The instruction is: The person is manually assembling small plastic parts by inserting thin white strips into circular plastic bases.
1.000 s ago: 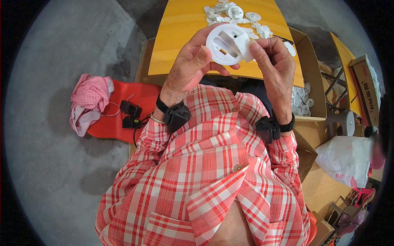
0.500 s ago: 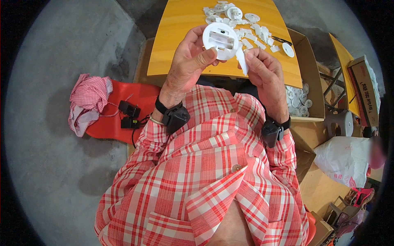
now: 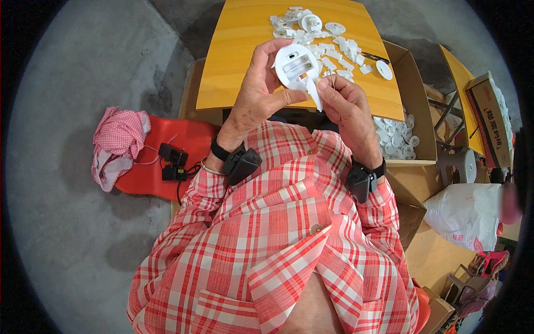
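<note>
My left hand is closed around the edge of a round white plastic housing, its thumb below. The housing's upper face shows a rectangular recess with metal contacts and a small dark slot. My right hand is closed, thumb against fingers, on a white pointed plastic strip. That strip lies across the housing's lower right edge; whether it is joined there I cannot tell. A thin line shows above the right fingertips, too fine to name. Both hands are raised over the near edge of the yellow table.
Loose white plastic parts and a dark slim tool lie on the table. At right stands a cardboard box with many white discs. A red seat with checked cloth is at left, a white bag at right.
My right hand has moved left and slightly down, bringing the pointed strip over the housing's lower right edge. The housing has tilted and shifted down a little; my left thumb has slid off its face.
</note>
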`<action>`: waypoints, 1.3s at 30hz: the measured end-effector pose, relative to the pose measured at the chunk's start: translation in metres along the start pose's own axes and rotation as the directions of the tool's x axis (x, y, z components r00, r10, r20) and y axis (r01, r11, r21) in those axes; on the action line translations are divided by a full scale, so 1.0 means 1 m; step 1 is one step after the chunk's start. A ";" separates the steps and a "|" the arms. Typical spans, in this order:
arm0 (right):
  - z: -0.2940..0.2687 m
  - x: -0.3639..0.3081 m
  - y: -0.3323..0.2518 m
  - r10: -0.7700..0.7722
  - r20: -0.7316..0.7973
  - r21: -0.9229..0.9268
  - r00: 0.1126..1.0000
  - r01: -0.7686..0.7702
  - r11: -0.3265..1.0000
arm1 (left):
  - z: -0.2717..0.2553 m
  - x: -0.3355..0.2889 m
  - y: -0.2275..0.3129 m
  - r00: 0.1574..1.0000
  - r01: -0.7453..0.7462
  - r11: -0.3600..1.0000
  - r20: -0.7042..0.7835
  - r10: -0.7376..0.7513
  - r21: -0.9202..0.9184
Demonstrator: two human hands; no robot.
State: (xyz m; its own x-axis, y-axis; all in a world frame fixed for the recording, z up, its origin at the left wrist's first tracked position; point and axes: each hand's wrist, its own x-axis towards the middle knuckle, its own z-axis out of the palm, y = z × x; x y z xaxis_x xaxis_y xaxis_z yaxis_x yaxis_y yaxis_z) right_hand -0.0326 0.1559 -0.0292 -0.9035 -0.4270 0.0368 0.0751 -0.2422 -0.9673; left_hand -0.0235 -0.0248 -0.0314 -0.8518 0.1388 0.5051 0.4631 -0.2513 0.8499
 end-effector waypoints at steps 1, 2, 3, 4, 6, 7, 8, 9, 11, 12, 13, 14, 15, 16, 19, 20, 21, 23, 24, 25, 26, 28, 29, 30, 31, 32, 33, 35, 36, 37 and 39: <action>-0.002 0.000 0.001 0.006 -0.013 -0.015 1.000 -0.007 1.000 | -0.002 0.000 -0.001 1.000 -0.011 0.997 0.018 0.009 0.079; -0.004 0.001 0.000 0.005 -0.013 -0.015 1.000 -0.006 1.000 | -0.002 0.000 -0.001 0.999 -0.023 0.987 0.035 0.018 0.158; -0.005 0.001 -0.001 0.031 -0.021 0.013 0.999 -0.031 0.999 | -0.002 0.001 -0.001 0.999 -0.024 0.987 0.036 0.019 0.157; -0.005 0.001 -0.001 0.057 -0.030 0.042 0.998 -0.056 0.998 | -0.001 0.000 0.000 0.999 -0.013 0.980 0.045 0.004 0.200; -0.001 0.000 -0.002 0.018 -0.016 0.056 1.000 -0.017 0.998 | 0.000 -0.001 0.001 0.998 -0.004 0.971 0.055 -0.010 0.241; 0.000 -0.001 -0.002 -0.019 0.000 0.073 1.000 0.019 0.997 | 0.001 -0.001 0.001 0.996 0.032 0.964 0.070 -0.052 0.263; -0.001 -0.001 -0.003 -0.019 -0.001 0.074 1.000 0.019 0.997 | 0.002 -0.001 0.001 0.992 0.067 0.956 0.085 -0.095 0.285; -0.003 0.000 -0.005 -0.061 -0.006 0.010 0.998 0.061 0.998 | 0.000 -0.001 0.000 0.992 0.068 0.956 0.086 -0.096 0.285; -0.009 0.001 -0.009 -0.101 -0.007 -0.057 0.995 0.101 0.993 | -0.007 -0.002 -0.001 0.989 0.073 0.996 0.128 -0.080 0.059; -0.012 0.002 -0.011 -0.200 0.043 -0.214 0.979 0.204 0.955 | -0.010 -0.001 0.001 0.989 0.075 0.996 0.127 -0.081 0.058; -0.013 0.003 -0.013 -0.286 0.109 -0.358 0.952 0.306 0.882 | -0.013 -0.001 0.005 0.975 0.201 0.979 0.106 -0.195 -0.045; -0.014 0.003 -0.017 -0.282 0.109 -0.358 0.953 0.303 0.883 | -0.014 -0.001 0.007 0.946 0.320 0.936 0.097 -0.308 -0.148; -0.014 0.003 -0.024 -0.258 0.196 -0.560 0.946 0.324 0.763 | -0.011 -0.001 0.006 0.936 0.351 0.928 0.089 -0.342 -0.122; -0.014 0.002 -0.031 -0.214 0.274 -0.724 0.938 0.348 0.596 | -0.013 -0.002 0.006 0.935 0.354 0.927 0.088 -0.345 -0.123; -0.009 0.004 -0.041 -0.247 0.365 -0.749 0.898 0.441 0.495 | -0.016 -0.005 0.013 0.846 0.507 0.862 0.193 -0.497 0.002; -0.009 0.006 -0.041 -0.263 0.418 -0.745 0.870 0.494 0.448 | -0.019 -0.005 0.011 0.845 0.508 0.861 0.192 -0.499 0.000; -0.008 0.007 -0.043 -0.261 0.418 -0.745 0.870 0.492 0.450 | -0.022 -0.004 0.007 0.817 0.560 0.822 0.235 -0.527 -0.103; -0.009 0.007 -0.046 -0.266 0.454 -0.732 0.851 0.526 0.433 | -0.020 -0.005 0.005 0.786 0.610 0.766 0.282 -0.551 -0.202; -0.009 0.008 -0.046 -0.264 0.453 -0.732 0.852 0.524 0.435 | -0.015 -0.006 0.005 0.803 0.591 0.774 0.250 -0.541 -0.226; -0.009 0.009 -0.045 -0.292 0.455 -0.728 0.841 0.540 0.422 | -0.012 -0.007 0.006 0.820 0.571 0.782 0.216 -0.530 -0.248; -0.008 0.009 -0.045 -0.319 0.457 -0.724 0.830 0.556 0.408 | -0.013 -0.007 0.007 0.820 0.572 0.781 0.216 -0.531 -0.249; -0.007 0.009 -0.047 -0.343 0.470 -0.724 0.813 0.577 0.378 | -0.018 -0.006 0.009 0.803 0.576 0.771 0.366 -0.470 -0.271; -0.006 0.009 -0.047 -0.367 0.483 -0.723 0.795 0.599 0.345 | -0.020 -0.005 0.009 0.802 0.577 0.771 0.367 -0.471 -0.271; -0.006 0.010 -0.047 -0.367 0.482 -0.723 0.796 0.598 0.346 | -0.021 -0.006 0.007 0.816 0.553 0.790 0.364 -0.450 -0.263; -0.006 0.011 -0.046 -0.398 0.476 -0.724 0.784 0.606 0.329 | -0.022 -0.006 0.006 0.828 0.529 0.809 0.361 -0.428 -0.255; -0.006 0.012 -0.045 -0.428 0.470 -0.725 0.772 0.614 0.311 | -0.020 -0.006 0.007 0.828 0.530 0.809 0.362 -0.429 -0.255; -0.006 0.012 -0.044 -0.429 0.469 -0.726 0.772 0.613 0.312 | -0.018 -0.005 0.009 0.847 0.515 0.809 0.315 -0.429 -0.284; -0.003 0.013 -0.042 -0.548 0.397 -0.709 0.737 0.625 0.326 | -0.017 -0.005 0.009 0.866 0.494 0.812 0.259 -0.428 -0.310; -0.002 0.012 -0.044 -0.549 0.399 -0.707 0.735 0.627 0.327 | -0.017 -0.006 0.008 0.891 0.452 0.812 0.227 -0.393 -0.370; 0.000 0.009 -0.048 -0.567 0.308 -0.717 0.763 0.579 0.388 | -0.017 -0.006 0.008 0.913 0.407 0.807 0.194 -0.358 -0.428; -0.001 0.013 -0.048 -0.654 0.223 -0.701 0.723 0.585 0.407 | -0.016 -0.006 0.010 0.925 0.380 0.821 0.183 -0.333 -0.426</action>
State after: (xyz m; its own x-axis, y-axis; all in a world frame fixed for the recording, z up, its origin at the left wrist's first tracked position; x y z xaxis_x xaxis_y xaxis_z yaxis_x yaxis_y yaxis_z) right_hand -0.0485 0.1632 0.0176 -0.6080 -0.3448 0.7151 -0.7939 0.2625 -0.5485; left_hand -0.0175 -0.0434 -0.0287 -0.8975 0.3869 0.2118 -0.0475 -0.5621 0.8257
